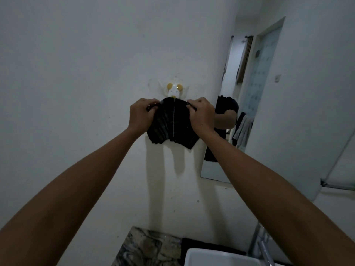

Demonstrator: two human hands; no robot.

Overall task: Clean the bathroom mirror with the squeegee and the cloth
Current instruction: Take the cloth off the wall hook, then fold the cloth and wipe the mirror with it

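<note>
A dark checked cloth [172,123] hangs against the white wall just below a white wall hook with yellow knobs [174,90]. My left hand [142,116] grips the cloth's upper left edge and my right hand [201,117] grips its upper right edge, both arms stretched forward. The bathroom mirror [236,104] is on the wall to the right of the cloth and reflects a person in a dark shirt. No squeegee is in view.
A white sink [217,258] with a chrome tap [265,250] sits at the bottom right beside a marbled countertop [146,248]. A glass shelf [340,181] juts out on the far right. A wall switch [277,78] sits right of the mirror.
</note>
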